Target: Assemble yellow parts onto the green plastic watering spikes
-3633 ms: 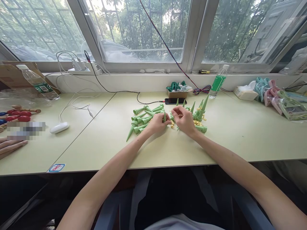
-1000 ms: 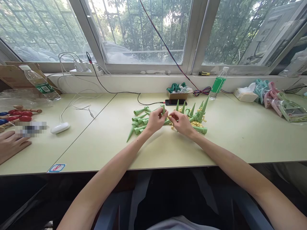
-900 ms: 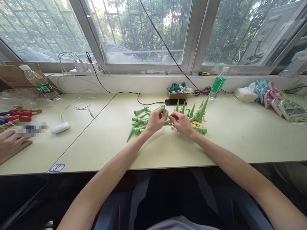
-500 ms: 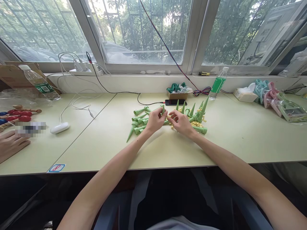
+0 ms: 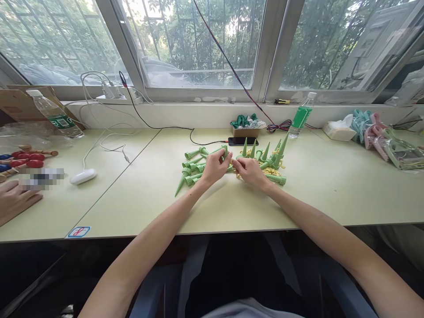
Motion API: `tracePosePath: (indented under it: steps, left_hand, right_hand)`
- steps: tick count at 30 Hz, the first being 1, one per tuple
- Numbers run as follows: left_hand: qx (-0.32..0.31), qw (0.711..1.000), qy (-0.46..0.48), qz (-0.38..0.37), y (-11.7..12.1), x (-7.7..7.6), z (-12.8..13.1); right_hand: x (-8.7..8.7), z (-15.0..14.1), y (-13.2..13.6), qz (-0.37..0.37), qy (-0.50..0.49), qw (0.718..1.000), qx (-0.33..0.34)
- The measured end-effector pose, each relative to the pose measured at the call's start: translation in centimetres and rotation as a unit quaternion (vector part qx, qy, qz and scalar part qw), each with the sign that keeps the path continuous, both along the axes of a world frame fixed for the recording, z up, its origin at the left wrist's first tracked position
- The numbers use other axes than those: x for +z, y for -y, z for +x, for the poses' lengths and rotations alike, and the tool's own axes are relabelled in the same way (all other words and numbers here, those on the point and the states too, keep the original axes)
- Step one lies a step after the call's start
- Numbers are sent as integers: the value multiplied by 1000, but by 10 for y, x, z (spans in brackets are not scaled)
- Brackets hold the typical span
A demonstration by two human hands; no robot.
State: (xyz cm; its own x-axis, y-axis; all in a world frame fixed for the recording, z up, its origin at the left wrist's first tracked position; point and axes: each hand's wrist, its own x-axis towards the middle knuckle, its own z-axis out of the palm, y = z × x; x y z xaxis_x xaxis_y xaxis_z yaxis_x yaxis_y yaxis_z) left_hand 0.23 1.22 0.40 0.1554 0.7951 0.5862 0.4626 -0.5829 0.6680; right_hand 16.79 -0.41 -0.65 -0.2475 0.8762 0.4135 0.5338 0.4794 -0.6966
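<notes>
My left hand (image 5: 215,167) is closed around a green plastic watering spike (image 5: 225,151), whose pointed tip rises above the fingers. Close beside it, my right hand (image 5: 249,171) is pinched, its fingertips up against the left hand's fingers; whatever they grip is hidden. Several green spikes (image 5: 194,167) lie in a pile left of my hands, one pointing toward the table's front. To the right are more green spikes (image 5: 280,152), some with tips upward, among small yellow plastic pieces (image 5: 272,172).
Behind the pile lie a black phone (image 5: 236,141) on a cable and a small box (image 5: 245,131). A water bottle (image 5: 302,115) and tissue pack (image 5: 338,129) stand right. Another person's hand (image 5: 18,198) rests at far left, near red beads (image 5: 35,163) and a white corded device (image 5: 82,177).
My right hand's fingers have curled in tighter and tipped toward the left hand. The small yellow bit that showed at their tips is now covered. My left hand stays put.
</notes>
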Motion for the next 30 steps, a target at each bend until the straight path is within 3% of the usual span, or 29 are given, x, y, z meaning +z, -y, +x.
tracePosePath:
  steps: [6, 14, 23, 30]
  left_hand:
    - [13, 1000, 8, 1, -1, 0, 1]
    - [-12, 1000, 13, -23, 1, 0, 0]
    - [-17, 998, 45, -50, 1, 1, 0]
    - [-35, 997, 41, -51, 3, 2, 0]
  right_hand:
    - [0, 0, 1, 20, -15, 1000, -6]
    - [-2, 0, -1, -3, 8, 1000, 30]
    - [-2, 0, 0, 18, -18, 1000, 12]
    - [-2, 0, -2, 10, 16, 1000, 20]
